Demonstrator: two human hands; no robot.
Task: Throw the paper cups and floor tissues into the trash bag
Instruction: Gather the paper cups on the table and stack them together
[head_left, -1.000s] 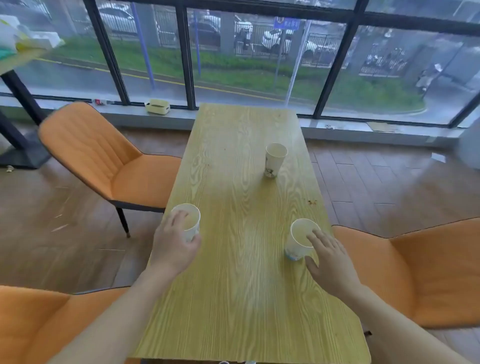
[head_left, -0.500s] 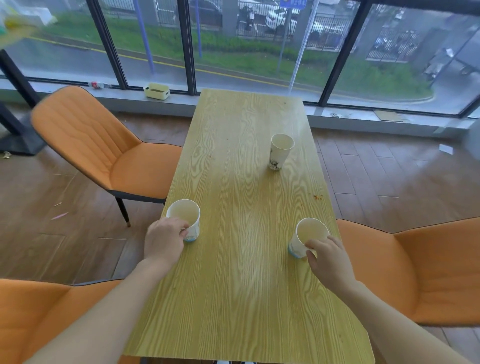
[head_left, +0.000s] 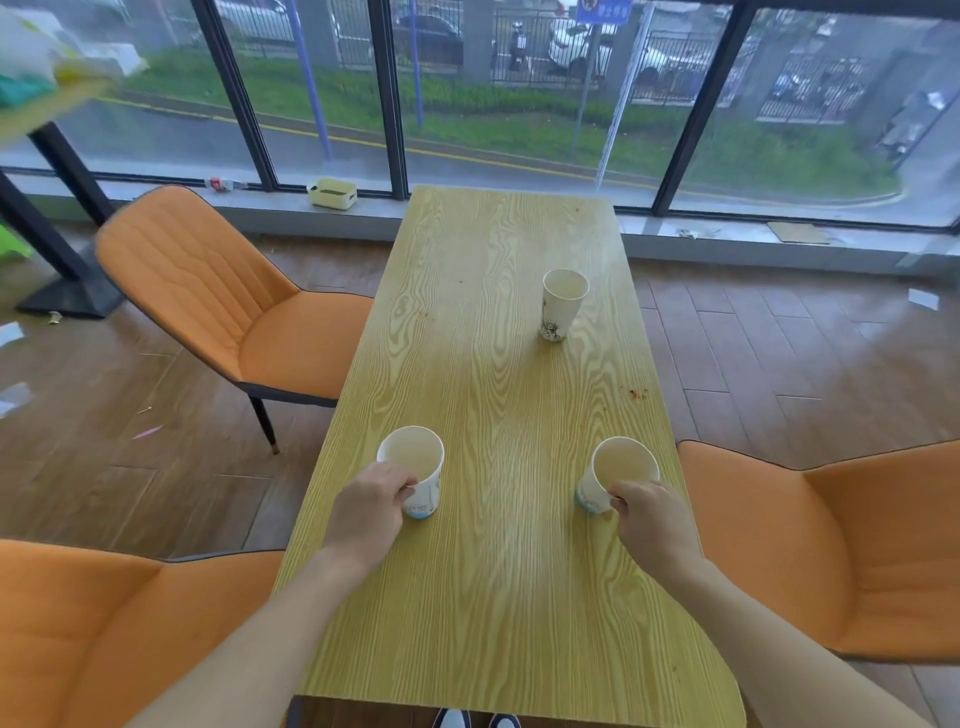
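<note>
Three white paper cups stand on a long wooden table (head_left: 498, 597). My left hand (head_left: 370, 512) grips the near-left cup (head_left: 415, 462) at its side. My right hand (head_left: 652, 519) pinches the rim of the near-right cup (head_left: 621, 467), which tilts toward me. A third cup (head_left: 562, 304) with a dark print stands alone farther up the table, right of centre. Scraps of white tissue lie on the floor at the far left (head_left: 10, 332) and far right (head_left: 923, 299). No trash bag is in sight.
Orange chairs flank the table: one at the back left (head_left: 223, 296), one near left (head_left: 78, 634), one near right (head_left: 831, 551). A pale box (head_left: 332, 193) sits on the window sill. A black table post (head_left: 57, 208) stands at the far left. Crumbs (head_left: 638, 394) lie near the table's right edge.
Both hands went from reaching over the cups to closing on them. The right cup has tipped toward me. The camera has tilted up slightly.
</note>
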